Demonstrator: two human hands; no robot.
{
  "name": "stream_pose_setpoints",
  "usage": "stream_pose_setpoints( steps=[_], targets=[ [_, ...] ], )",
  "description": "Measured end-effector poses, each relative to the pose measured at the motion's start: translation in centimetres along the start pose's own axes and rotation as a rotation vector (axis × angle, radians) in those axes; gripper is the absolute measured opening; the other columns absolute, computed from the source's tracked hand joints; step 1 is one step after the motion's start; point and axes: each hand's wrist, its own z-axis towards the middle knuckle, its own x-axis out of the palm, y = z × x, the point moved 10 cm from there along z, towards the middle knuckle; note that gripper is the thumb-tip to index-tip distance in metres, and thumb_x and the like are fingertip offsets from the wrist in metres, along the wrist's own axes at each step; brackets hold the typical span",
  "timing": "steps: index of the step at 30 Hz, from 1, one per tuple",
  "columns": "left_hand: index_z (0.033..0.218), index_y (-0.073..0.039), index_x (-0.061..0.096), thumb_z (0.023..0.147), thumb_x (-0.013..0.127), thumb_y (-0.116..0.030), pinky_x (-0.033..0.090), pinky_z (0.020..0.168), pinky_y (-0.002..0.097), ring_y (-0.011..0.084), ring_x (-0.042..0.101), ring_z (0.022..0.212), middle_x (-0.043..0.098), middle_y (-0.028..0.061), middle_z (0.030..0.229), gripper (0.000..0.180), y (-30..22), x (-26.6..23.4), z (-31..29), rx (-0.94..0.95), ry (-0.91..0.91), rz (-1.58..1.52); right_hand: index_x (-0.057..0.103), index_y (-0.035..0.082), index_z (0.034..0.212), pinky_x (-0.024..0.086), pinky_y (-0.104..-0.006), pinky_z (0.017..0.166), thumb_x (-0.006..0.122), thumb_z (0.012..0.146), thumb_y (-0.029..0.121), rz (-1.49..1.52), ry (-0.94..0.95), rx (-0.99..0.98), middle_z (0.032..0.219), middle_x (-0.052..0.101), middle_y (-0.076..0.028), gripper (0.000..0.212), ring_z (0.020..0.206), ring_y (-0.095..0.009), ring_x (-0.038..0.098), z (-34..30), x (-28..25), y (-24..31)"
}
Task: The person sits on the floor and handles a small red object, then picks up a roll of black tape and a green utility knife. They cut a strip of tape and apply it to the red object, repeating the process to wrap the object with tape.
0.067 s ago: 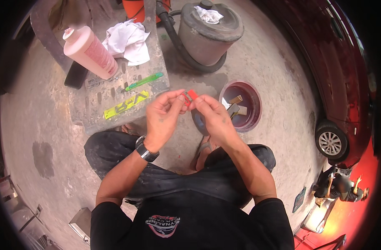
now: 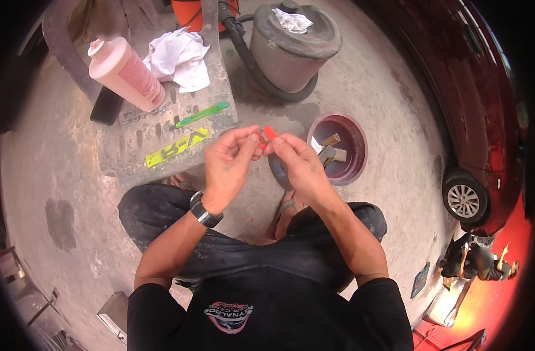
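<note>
Between my two hands is a small red piece with a greyish part on it, too small to name. My left hand (image 2: 229, 167) pinches its left side between thumb and fingers. The fingertips of my right hand (image 2: 305, 167) close on its right side, and both hands meet above the gap between my knees. Left of them, on a worn grey plastic chair seat (image 2: 127, 167), lie a yellow strip with dark markings (image 2: 178, 147) and a slim green tool like a snap-off cutter (image 2: 203, 114). The red piece (image 2: 269, 133) partly hides behind my fingers.
A pinkish bottle (image 2: 127, 73) and a crumpled white cloth (image 2: 176, 55) occupy the seat. Beyond stands a grey drum-shaped vacuum (image 2: 296, 64) with a black hose (image 2: 250, 70). Right of my hands is a reddish bucket (image 2: 363, 146) holding tools. A dark red car (image 2: 466, 88) borders the right.
</note>
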Motion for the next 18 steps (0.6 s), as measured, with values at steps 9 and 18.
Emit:
stream_pose_setpoints(
  steps=[9, 18],
  targets=[
    [0.123, 0.005, 0.068, 0.102, 0.065, -0.01, 0.058, 0.074, 0.025, 0.0102, 0.07, 0.081, 0.075, 0.0081, 0.096, 0.026, 0.3, -0.6, 0.9, -0.05, -0.004, -0.041, 0.067, 0.006, 0.099, 0.037, -0.0228, 0.074, 0.054, 0.107, 0.031, -0.023, 0.002, 0.063, 0.09, 0.057, 0.005, 0.029, 0.084, -0.005, 0.045, 0.3, -0.6, 0.0],
    [0.122, 0.005, 0.068, 0.101, 0.066, -0.008, 0.058, 0.075, 0.0249, 0.0099, 0.07, 0.082, 0.074, 0.0068, 0.095, 0.025, -0.9, -0.3, 0.6, 0.04, -0.024, 0.032, 0.067, 0.002, 0.104, 0.041, -0.0239, 0.084, 0.054, 0.108, 0.03, -0.038, 0.003, -0.022, 0.094, 0.062, 0.002, 0.031, 0.092, -0.007, 0.051, 0.2, 0.1, 1.0]
  ],
)
